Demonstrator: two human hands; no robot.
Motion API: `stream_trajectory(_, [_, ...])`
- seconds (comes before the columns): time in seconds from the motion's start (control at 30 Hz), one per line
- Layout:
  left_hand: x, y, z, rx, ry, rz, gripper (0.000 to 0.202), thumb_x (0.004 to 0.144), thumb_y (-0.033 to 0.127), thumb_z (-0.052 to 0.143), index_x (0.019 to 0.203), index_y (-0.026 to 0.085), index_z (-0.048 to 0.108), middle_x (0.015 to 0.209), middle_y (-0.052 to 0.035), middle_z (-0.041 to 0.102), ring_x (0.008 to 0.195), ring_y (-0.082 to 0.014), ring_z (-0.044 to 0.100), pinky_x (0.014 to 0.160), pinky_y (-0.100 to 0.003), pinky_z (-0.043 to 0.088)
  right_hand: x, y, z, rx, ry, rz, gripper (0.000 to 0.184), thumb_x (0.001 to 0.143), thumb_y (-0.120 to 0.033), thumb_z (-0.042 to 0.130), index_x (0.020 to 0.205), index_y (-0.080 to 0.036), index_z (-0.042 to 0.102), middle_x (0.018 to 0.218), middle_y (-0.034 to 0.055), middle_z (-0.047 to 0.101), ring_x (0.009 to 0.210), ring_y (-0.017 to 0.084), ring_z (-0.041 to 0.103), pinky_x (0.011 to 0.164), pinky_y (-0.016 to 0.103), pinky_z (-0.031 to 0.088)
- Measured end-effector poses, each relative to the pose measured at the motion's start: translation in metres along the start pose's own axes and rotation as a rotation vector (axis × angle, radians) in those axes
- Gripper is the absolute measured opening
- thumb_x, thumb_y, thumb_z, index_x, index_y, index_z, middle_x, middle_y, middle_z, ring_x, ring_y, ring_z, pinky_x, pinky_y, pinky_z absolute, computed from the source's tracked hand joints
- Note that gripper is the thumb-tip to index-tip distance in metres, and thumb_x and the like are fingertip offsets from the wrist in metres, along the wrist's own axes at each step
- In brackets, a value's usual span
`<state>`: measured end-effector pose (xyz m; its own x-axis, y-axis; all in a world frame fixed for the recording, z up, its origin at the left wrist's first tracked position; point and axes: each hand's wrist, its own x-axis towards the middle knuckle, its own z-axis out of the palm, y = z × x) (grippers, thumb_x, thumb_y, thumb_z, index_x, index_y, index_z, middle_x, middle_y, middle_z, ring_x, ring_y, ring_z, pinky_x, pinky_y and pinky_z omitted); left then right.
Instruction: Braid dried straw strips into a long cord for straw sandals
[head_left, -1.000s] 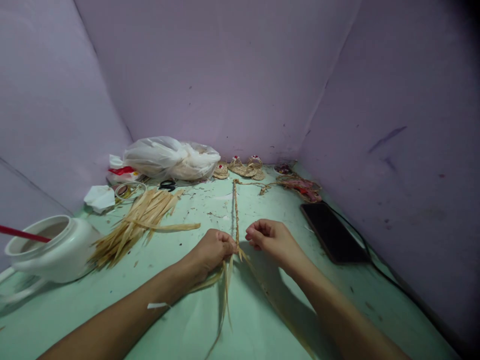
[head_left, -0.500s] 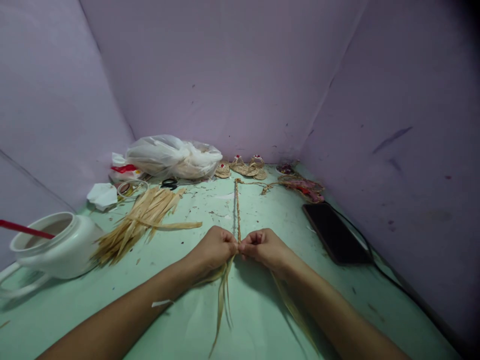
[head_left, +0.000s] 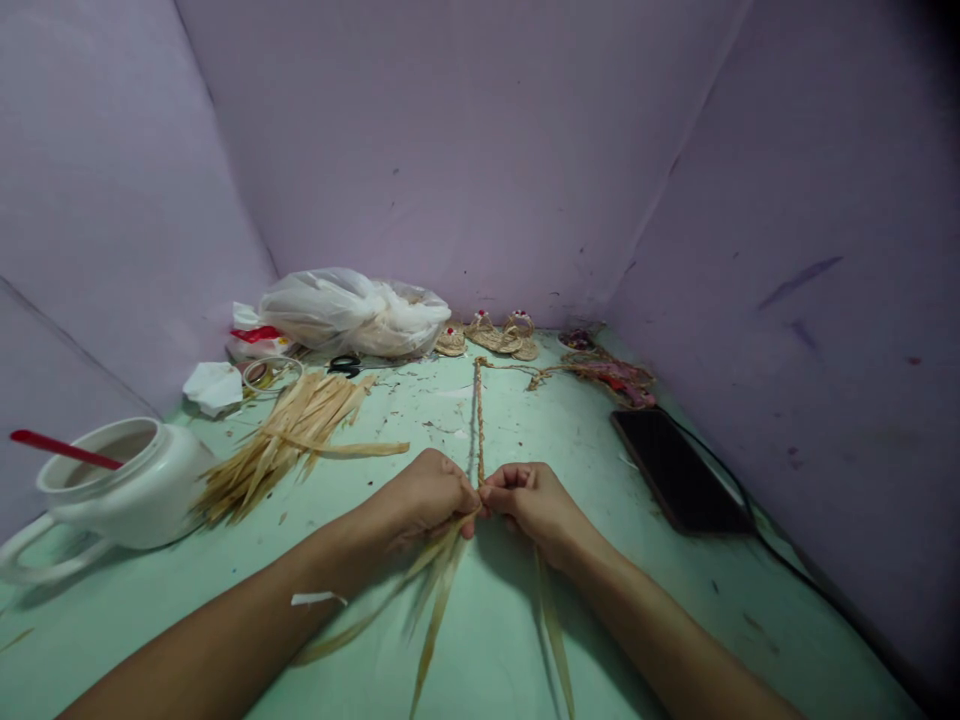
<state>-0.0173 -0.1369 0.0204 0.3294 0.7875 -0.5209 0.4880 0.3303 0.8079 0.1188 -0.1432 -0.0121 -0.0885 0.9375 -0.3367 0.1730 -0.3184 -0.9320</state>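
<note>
A thin braided cord (head_left: 480,420) of dry straw-coloured fibre runs from the back of the table toward me. At its near end my left hand (head_left: 442,495) and my right hand (head_left: 525,505) pinch the strands, fingertips close together. Loose flat strips (head_left: 435,630) hang below my left hand, fanned out over the table. Another loose strip (head_left: 553,630) trails under my right hand. The cord's far end bends right at a small knot (head_left: 480,362). Left of my hands lies a bundle of dry fibre strips (head_left: 292,440).
A white mug (head_left: 161,490) holding a red-handled utensil (head_left: 67,449) stands left. A plastic bag (head_left: 352,312), black scissors (head_left: 344,366) and small woven slippers (head_left: 495,337) sit at the back. On the right lie a phone (head_left: 679,470), a cable (head_left: 720,465) and tangled reddish fibre (head_left: 619,378).
My left hand has turned over slightly, and the strips beneath it have spread to the left. The strip under my right hand has swung leftward. The whole view has shifted a little.
</note>
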Motion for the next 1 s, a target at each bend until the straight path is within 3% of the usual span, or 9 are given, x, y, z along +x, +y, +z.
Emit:
stream_trajectory(0.17, [-0.003,-0.001,0.013,0.048,0.087,-0.049,0.015,0.056,0.016,0.043,0.044,0.014,0.050,0.035,-0.0006,0.044,0.030,-0.0086,0.033,0.037,-0.022,0.022,-0.003,-0.004,0.001,0.158,0.007,0.087,0.004,0.055,-0.015,0.058,0.057,-0.012,0.056,0.043,-0.0044,0.048,0.033,0.003,0.033,0.035,0.019,0.019])
stream_trajectory(0.33, [-0.002,-0.013,0.026,0.462,0.425,0.206,0.012,0.059,0.019,0.049,0.050,0.015,0.057,0.047,-0.0035,0.048,0.049,-0.0142,0.045,0.051,-0.025,0.029,-0.001,0.001,0.006,0.193,0.038,0.095,0.005,0.054,-0.013,0.057,0.058,-0.011,0.058,0.044,-0.0033,0.050,0.033,0.003,0.032,0.035,0.019,0.019])
stream_trajectory(0.43, [-0.006,-0.013,0.033,0.605,0.496,0.277,0.011,0.060,0.019,0.051,0.055,0.015,0.059,0.051,-0.0054,0.049,0.056,-0.0171,0.048,0.057,-0.027,0.030,-0.001,0.004,0.010,0.232,0.077,0.056,0.005,0.051,-0.012,0.059,0.056,-0.011,0.057,0.044,-0.0032,0.050,0.037,0.004,0.036,0.039,0.018,0.024])
stream_trajectory(0.6, [-0.010,0.000,0.016,0.591,0.438,0.314,0.019,0.065,0.026,0.051,0.051,0.015,0.057,0.049,-0.0045,0.048,0.052,-0.0150,0.046,0.055,-0.027,0.031,0.000,0.002,0.010,0.321,0.023,0.035,0.011,0.048,-0.015,0.064,0.054,-0.012,0.055,0.046,-0.0020,0.052,0.043,0.006,0.041,0.044,0.019,0.028])
stream_trajectory(0.7, [-0.008,0.009,-0.005,0.316,0.400,0.224,0.013,0.064,0.023,0.051,0.062,0.014,0.060,0.049,-0.0012,0.051,0.042,-0.0094,0.042,0.047,-0.022,0.029,0.000,0.001,0.008,0.330,-0.027,0.061,0.012,0.050,-0.018,0.064,0.057,-0.012,0.056,0.049,-0.0007,0.054,0.042,0.005,0.040,0.043,0.020,0.026])
stream_trajectory(0.77, [-0.006,0.012,-0.013,0.069,0.288,0.070,0.025,0.062,0.019,0.052,0.085,0.013,0.061,0.050,0.0014,0.053,0.035,-0.0074,0.039,0.041,-0.021,0.026,0.000,0.000,0.007,0.329,-0.051,0.059,0.013,0.052,-0.020,0.064,0.058,-0.011,0.057,0.051,0.0000,0.056,0.042,0.005,0.040,0.043,0.020,0.026])
stream_trajectory(0.83, [-0.003,0.012,-0.014,-0.103,0.113,-0.038,0.034,0.059,0.016,0.051,0.092,0.012,0.058,0.052,0.0015,0.055,0.032,-0.0072,0.039,0.036,-0.019,0.023,0.000,0.001,0.006,0.328,-0.077,0.026,0.015,0.053,-0.022,0.065,0.059,-0.011,0.058,0.051,0.0006,0.056,0.043,0.006,0.042,0.045,0.020,0.027])
stream_trajectory(0.9, [0.000,0.008,-0.011,-0.157,-0.018,-0.049,0.022,0.058,0.015,0.050,0.078,0.010,0.059,0.051,-0.0005,0.055,0.034,-0.0075,0.042,0.034,-0.019,0.023,0.000,0.001,0.006,0.322,-0.120,-0.011,0.017,0.054,-0.024,0.066,0.060,-0.011,0.058,0.052,0.0017,0.058,0.045,0.007,0.045,0.047,0.020,0.030])
stream_trajectory(1.0, [0.005,0.002,-0.005,-0.090,-0.008,-0.055,0.010,0.059,0.017,0.048,0.058,0.011,0.056,0.041,0.0014,0.046,0.031,-0.0072,0.037,0.033,-0.019,0.022,0.000,0.000,0.004,0.258,-0.171,-0.074,0.016,0.056,-0.025,0.065,0.062,-0.011,0.059,0.055,0.0031,0.059,0.051,0.008,0.049,0.052,0.021,0.034])
